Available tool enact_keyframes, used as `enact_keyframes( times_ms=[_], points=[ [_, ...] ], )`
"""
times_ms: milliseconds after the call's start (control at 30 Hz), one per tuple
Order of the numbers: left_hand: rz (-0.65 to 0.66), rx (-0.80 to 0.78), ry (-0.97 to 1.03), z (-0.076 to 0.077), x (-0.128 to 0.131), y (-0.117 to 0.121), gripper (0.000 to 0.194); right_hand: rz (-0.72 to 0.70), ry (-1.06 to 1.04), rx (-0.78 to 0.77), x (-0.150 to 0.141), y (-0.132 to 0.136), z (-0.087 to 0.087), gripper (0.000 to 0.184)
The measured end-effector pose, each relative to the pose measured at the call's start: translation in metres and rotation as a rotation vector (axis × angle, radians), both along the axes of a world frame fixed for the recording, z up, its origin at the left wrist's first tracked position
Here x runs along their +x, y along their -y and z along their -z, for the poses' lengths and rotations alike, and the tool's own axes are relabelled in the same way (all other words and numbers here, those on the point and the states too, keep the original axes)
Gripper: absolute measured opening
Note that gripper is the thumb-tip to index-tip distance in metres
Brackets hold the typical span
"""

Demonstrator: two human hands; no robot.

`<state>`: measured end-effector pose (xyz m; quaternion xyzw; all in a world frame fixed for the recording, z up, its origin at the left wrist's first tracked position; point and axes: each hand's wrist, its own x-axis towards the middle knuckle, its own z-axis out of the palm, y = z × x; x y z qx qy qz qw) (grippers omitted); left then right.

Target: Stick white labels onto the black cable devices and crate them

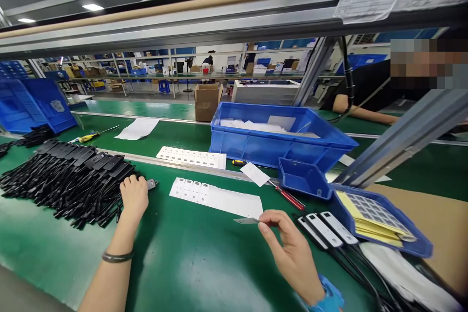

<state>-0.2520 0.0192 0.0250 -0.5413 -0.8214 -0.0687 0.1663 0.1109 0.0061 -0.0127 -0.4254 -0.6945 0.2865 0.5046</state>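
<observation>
At the right end of a pile of black cabled devices (pixel 91 165), my left hand (pixel 134 196) has its fingers curled over one of them. A small grey end piece (pixel 151 184) sticks out to the right of those fingers; the rest is covered by the hand. Between thumb and index finger, my right hand (pixel 288 248) pinches a thin label (pixel 246 221), seen nearly edge-on above the green bench. Just beyond it lies a white label strip (pixel 234 201) with several printed labels at its left end.
A large blue bin (pixel 248 144) of papers stands behind, a small blue tray (pixel 305 180) before it. Labelled white-faced devices (pixel 323 229) lie right, near a blue tray (pixel 424 248) of yellow-backed sheets. A metal post (pixel 395 141) slants at right; a person's forearm (pixel 365 113) is beyond.
</observation>
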Motion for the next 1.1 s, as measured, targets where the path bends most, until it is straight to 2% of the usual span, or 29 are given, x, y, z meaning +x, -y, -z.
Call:
enact_keyframes(
  times_ms=[100, 167, 233, 300, 400, 500, 600, 833, 1100],
  points=[
    [0.096, 0.038, 0.050, -0.006, 0.013, 0.001, 0.034, -0.003, -0.103, -0.126, -0.001, 0.000, 0.005, 0.016],
    [0.240, 0.123, 0.239, -0.007, 0.036, 0.000, 0.040, -0.028, -0.179, -0.191, -0.003, -0.001, 0.004, 0.020],
    [0.399, 0.132, 0.623, -0.006, 0.065, 0.001, 0.044, -0.057, -0.249, -0.232, -0.004, -0.001, 0.000, 0.022],
    [0.489, -0.001, 1.110, 0.000, 0.096, 0.006, 0.047, -0.090, -0.311, -0.266, -0.004, 0.000, -0.005, 0.023],
    [0.482, -0.246, 1.733, 0.011, 0.139, 0.021, 0.041, -0.125, -0.364, -0.319, -0.003, 0.001, -0.010, 0.023],
    [0.410, -0.401, 2.069, 0.020, 0.166, 0.037, 0.035, -0.117, -0.367, -0.352, -0.004, 0.003, -0.012, 0.022],
    [0.390, -0.466, 2.175, 0.024, 0.178, 0.047, 0.039, -0.089, -0.340, -0.376, -0.005, 0.004, -0.012, 0.020],
    [0.450, -0.581, 2.201, 0.028, 0.183, 0.053, 0.066, -0.064, -0.241, -0.424, -0.007, 0.006, -0.008, 0.018],
    [0.462, -0.612, 2.201, 0.028, 0.184, 0.055, 0.067, -0.062, -0.236, -0.467, -0.009, 0.011, -0.008, 0.016]
  ],
)
